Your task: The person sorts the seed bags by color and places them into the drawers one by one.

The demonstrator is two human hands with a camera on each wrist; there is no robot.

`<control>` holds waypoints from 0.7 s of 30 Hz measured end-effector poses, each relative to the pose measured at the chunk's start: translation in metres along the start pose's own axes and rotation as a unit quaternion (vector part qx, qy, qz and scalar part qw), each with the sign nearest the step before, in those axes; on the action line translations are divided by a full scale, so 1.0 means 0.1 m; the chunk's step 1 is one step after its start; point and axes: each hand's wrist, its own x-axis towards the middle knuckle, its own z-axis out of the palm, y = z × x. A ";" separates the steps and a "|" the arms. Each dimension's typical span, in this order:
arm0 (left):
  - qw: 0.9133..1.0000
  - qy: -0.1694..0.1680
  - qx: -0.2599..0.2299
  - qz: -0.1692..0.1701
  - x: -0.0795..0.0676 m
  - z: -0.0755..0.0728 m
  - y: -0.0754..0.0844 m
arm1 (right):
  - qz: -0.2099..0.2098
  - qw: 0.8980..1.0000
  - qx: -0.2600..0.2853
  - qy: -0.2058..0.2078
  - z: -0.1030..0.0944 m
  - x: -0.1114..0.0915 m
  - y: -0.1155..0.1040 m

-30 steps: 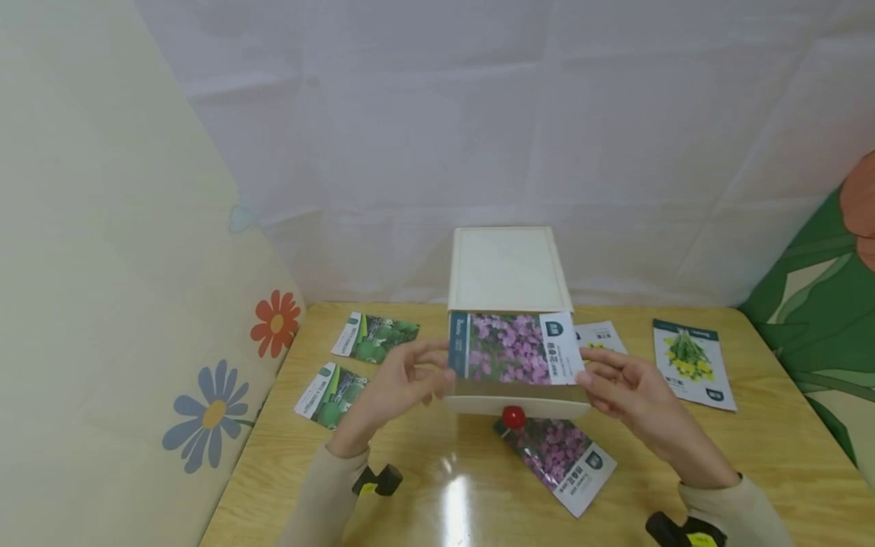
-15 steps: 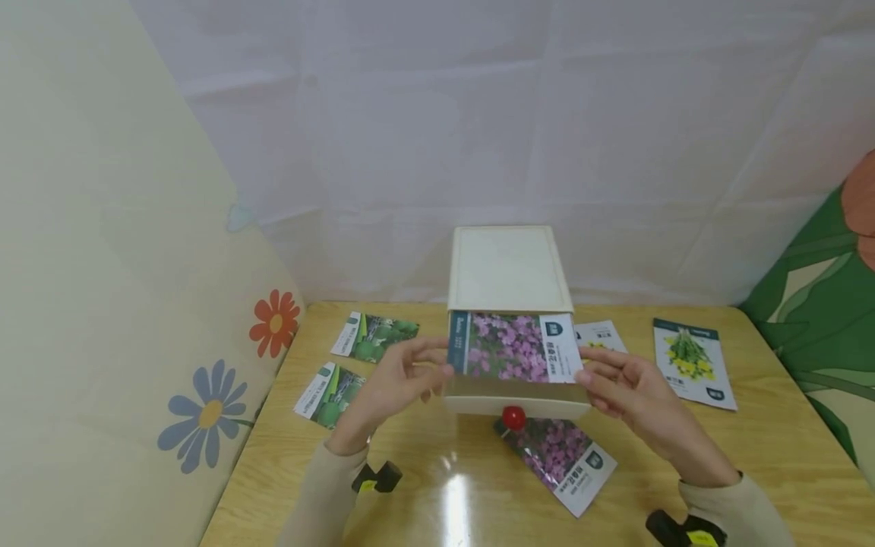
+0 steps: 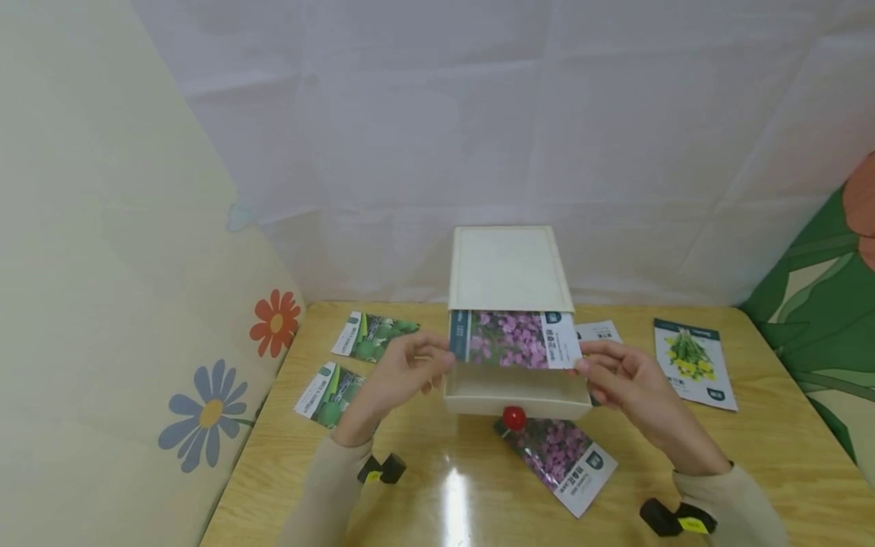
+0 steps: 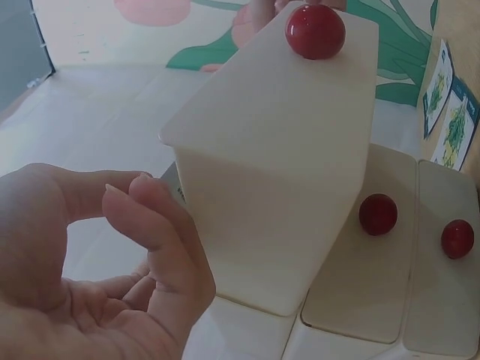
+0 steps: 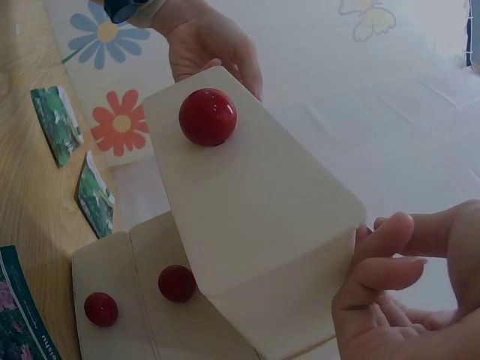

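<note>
A seed packet [image 3: 513,339] with purple flowers lies flat over the pulled-out top drawer [image 3: 517,406] of a small white drawer cabinet [image 3: 507,267]. Its far edge reaches the cabinet's front opening. My left hand [image 3: 403,374] pinches the packet's left edge between thumb and fingers. At the right edge, my right hand [image 3: 632,387] pinches it the same way. Both wrist views show the hands beside the drawer, with the drawer wall hiding most of the packet. A red knob [image 4: 315,32] sits on the drawer's front.
Another purple-flower packet [image 3: 560,463] lies in front of the cabinet. Two green packets [image 3: 376,338] are at the left, and yellow-flower packets [image 3: 693,363] at the right. Below the pulled-out drawer, two shut drawers show red knobs [image 5: 176,283]. A white cloth [image 3: 424,137] hangs behind.
Both hands have moved the packet slightly away toward the cabinet; its far edge now slips under the cabinet top, and more of the drawer's inside shows.
</note>
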 end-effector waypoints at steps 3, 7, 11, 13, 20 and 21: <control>1.000 0.005 0.006 0.002 0.02 0.00 0.00 | -0.006 1.000 -0.008 0.000 0.01 0.02 -0.01; 1.000 0.010 0.012 0.006 0.06 0.00 -0.02 | -0.007 1.000 -0.028 0.009 0.02 0.06 -0.02; 1.000 0.013 0.018 0.009 0.10 0.00 -0.05 | -0.003 0.998 -0.059 0.022 0.03 0.11 -0.03; 1.000 0.015 0.017 0.005 0.12 0.01 -0.06 | -0.004 0.997 -0.071 0.025 0.03 0.13 -0.02; 0.999 0.024 0.040 0.008 0.19 0.01 -0.05 | -0.008 0.996 -0.085 0.038 0.01 0.17 -0.01; 0.999 0.026 0.044 0.011 0.20 0.00 -0.05 | -0.006 0.996 -0.084 0.039 0.01 0.18 -0.01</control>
